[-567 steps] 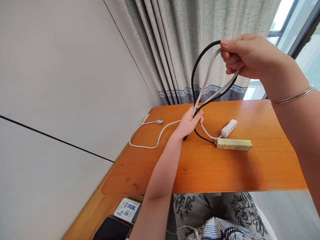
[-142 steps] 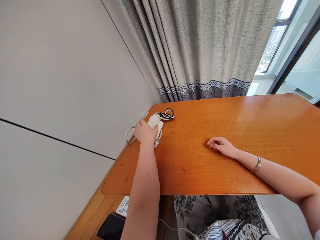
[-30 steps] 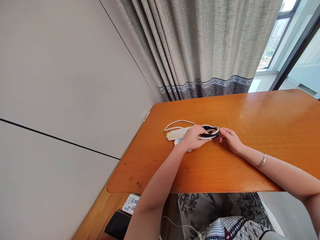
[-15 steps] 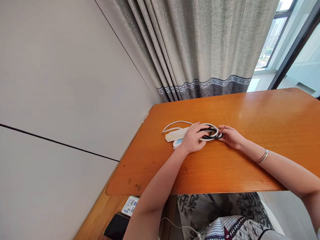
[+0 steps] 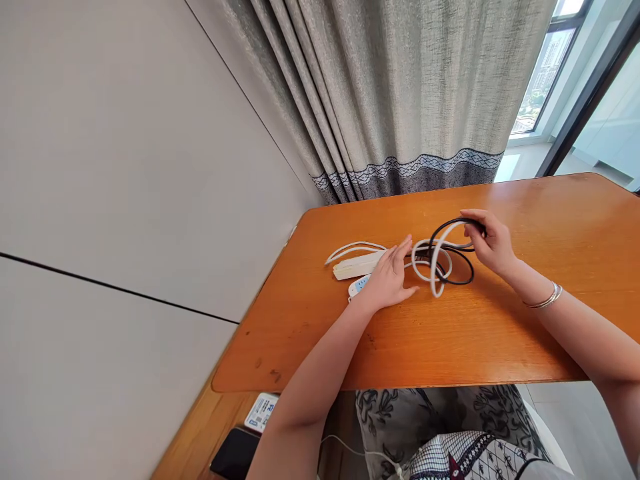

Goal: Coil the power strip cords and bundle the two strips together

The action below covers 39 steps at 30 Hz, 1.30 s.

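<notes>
A long white power strip [image 5: 357,266] lies on the table, and beside its near edge is a smaller white power strip with a blue socket face [image 5: 361,285]. My left hand [image 5: 389,280] rests over their right ends, its fingers stretched out and the thumb apart. Off to the right, my right hand [image 5: 493,241] pinches loops of a black cable [image 5: 463,281] and a white cable [image 5: 436,263] and holds them a little above the tabletop. The loops cross each other between the two hands. Another stretch of white cord [image 5: 356,245] curves behind the long strip.
The orange wooden table [image 5: 440,347] meets a pale wall panel [image 5: 125,167] on the left. A grey curtain [image 5: 400,93] hangs behind it. Below the near left edge lie a black phone [image 5: 235,453] and a white box with blue print [image 5: 261,412].
My right hand has moved right and up, drawing the black and white cable loops out and off the table. My left hand's fingers have straightened and let the loops go.
</notes>
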### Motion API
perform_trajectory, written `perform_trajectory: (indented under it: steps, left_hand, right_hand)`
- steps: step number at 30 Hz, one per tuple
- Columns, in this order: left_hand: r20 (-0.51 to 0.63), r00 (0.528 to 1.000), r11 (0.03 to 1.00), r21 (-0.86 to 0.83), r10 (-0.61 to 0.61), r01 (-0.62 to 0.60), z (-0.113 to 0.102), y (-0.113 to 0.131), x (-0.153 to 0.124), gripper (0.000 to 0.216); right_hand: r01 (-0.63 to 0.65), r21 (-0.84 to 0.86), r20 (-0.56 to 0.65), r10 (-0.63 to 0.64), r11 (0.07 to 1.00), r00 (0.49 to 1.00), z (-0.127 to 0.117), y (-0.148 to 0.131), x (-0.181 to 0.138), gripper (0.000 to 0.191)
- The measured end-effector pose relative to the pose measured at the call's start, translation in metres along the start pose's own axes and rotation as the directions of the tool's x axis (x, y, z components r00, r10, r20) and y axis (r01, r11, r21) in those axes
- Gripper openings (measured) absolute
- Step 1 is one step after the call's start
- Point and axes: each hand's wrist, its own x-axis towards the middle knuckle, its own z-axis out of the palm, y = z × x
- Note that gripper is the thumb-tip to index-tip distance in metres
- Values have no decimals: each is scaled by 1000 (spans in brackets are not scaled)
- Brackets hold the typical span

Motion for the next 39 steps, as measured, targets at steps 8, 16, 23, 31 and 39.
perform_trajectory:
  steps: [8, 16, 23, 31, 39]
  left_hand:
    - [198, 914, 932, 153, -355, 329, -18, -1, 8, 30]
    - [162, 818, 833, 86, -552, 546, -25, -17, 8, 39]
    - [180, 801, 820, 80, -571, 567, -28, -24, 8, 35]
    - [228, 792, 824, 199, -566, 531, -24, -25, 9, 44]
    - [184, 757, 776, 234, -627, 586, -17, -28, 10, 39]
  right_hand:
    - [220, -423, -167, -314, 879, 935, -48, 0, 37, 21]
    - [-221, -267, -418, 94, 938, 904, -77, 20, 58, 19]
    - [-446, -462, -199, 400, 767, 894, -90, 3, 53, 30]
    - [-248, -687, 196, 503, 683, 842, -74, 3, 51, 19]
    - [73, -695, 659, 592, 716, 464, -37, 2, 26, 35]
